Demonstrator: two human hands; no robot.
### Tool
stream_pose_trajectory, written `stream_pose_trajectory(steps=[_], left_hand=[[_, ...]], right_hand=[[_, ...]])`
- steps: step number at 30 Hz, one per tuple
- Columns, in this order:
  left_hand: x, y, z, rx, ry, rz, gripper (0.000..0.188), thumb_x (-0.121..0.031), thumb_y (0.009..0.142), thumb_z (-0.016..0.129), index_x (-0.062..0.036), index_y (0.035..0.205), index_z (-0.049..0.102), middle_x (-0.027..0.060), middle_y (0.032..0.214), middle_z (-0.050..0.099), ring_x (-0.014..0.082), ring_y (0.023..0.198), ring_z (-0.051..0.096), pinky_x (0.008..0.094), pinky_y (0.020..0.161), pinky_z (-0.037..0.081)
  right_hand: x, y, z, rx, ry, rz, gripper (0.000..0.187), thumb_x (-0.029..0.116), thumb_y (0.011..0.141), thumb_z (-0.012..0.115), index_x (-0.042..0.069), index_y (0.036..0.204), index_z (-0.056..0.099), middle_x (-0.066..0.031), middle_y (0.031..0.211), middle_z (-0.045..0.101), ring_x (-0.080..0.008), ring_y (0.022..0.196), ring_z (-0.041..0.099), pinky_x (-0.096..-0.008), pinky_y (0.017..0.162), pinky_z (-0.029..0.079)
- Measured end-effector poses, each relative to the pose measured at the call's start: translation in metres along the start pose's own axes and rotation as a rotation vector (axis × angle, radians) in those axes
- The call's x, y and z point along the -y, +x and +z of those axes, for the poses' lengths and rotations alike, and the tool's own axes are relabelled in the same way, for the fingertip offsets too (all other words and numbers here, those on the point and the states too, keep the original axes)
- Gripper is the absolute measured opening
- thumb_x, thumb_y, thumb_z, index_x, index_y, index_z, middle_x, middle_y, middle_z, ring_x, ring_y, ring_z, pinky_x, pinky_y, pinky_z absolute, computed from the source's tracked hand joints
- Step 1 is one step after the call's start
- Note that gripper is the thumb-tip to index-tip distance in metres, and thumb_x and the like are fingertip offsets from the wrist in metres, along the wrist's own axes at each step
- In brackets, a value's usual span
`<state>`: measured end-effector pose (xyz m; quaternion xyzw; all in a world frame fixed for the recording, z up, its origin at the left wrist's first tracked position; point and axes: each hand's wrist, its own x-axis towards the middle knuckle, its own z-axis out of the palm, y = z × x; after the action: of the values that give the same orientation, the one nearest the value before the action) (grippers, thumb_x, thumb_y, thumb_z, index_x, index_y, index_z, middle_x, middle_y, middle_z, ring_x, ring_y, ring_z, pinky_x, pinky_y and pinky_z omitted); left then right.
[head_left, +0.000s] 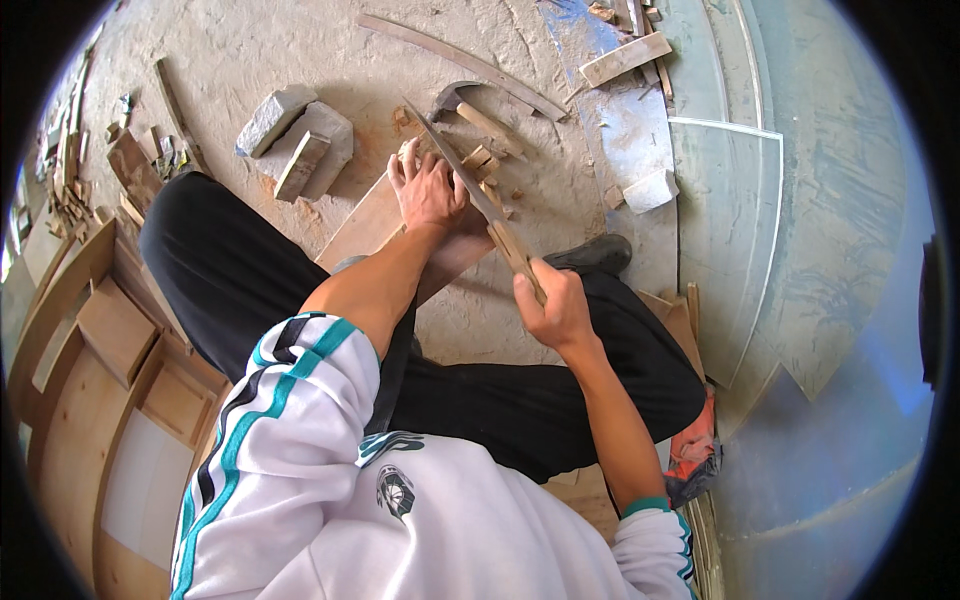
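Observation:
My right hand [556, 305] is wrapped round the wooden handle of a handsaw [474, 180]. The saw's long, narrow blade points up and to the left, passing close beside my left hand. My left hand [430, 193] is pressed down with bent fingers on a piece of wood [408, 155], holding it against a wide board [360, 222]. Part of that piece is hidden under my fingers. Short wood offcuts [482, 158] lie just right of the blade. The board slants between my legs, and my left forearm covers some of it.
Beyond the saw lies a hand tool with a curved dark head and wooden handle [490, 130]. Stone blocks [300, 140] stand at the left, with a long strip [460, 65] farther back. Glass sheets [740, 250] lie at the right. A wooden frame [110, 440] is at the lower left.

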<state>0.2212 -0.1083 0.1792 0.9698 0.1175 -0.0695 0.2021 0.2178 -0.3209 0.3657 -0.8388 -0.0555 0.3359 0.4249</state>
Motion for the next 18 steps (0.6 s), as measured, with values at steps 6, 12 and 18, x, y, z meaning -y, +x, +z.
stream_pose_trajectory(steps=[6, 12, 18], left_hand=[[-0.006, 0.002, -0.013, 0.121, 0.06, -0.031, 0.041, -0.038, 0.097, 0.049, -0.0094, 0.111, 0.074, 0.0076, 0.123, 0.068, 0.0347, 0.149, 0.032, 0.06, 0.122, 0.014], [-0.006, 0.001, -0.009, 0.071, 0.025, -0.024, 0.039, -0.037, 0.096, 0.05, -0.0081, 0.108, 0.074, 0.0079, 0.125, 0.067, 0.034, 0.15, 0.031, 0.0601, 0.122, 0.013], [-0.005, 0.001, -0.011, 0.088, 0.002, -0.042, 0.04, -0.039, 0.095, 0.052, -0.0066, 0.105, 0.073, 0.0081, 0.132, 0.061, 0.0336, 0.151, 0.029, 0.0608, 0.123, 0.013]], right_hand=[[0.027, -0.072, -0.026, -0.062, 0.083, 0.067, 0.027, 0.02, 0.094, 0.062, 0.003, 0.075, 0.055, -0.0266, 0.066, 0.059, -0.0481, 0.06, 0.062, -0.0515, 0.052, 0.045], [0.009, 0.017, 0.008, -0.033, 0.013, 0.042, 0.027, 0.018, 0.093, 0.064, 0.002, 0.074, 0.054, -0.0276, 0.066, 0.058, -0.0481, 0.06, 0.062, -0.0513, 0.053, 0.045], [0.037, -0.065, -0.024, -0.068, 0.035, 0.063, 0.032, 0.021, 0.094, 0.063, 0.001, 0.072, 0.053, -0.0279, 0.066, 0.057, -0.0486, 0.06, 0.06, -0.0512, 0.053, 0.045]])
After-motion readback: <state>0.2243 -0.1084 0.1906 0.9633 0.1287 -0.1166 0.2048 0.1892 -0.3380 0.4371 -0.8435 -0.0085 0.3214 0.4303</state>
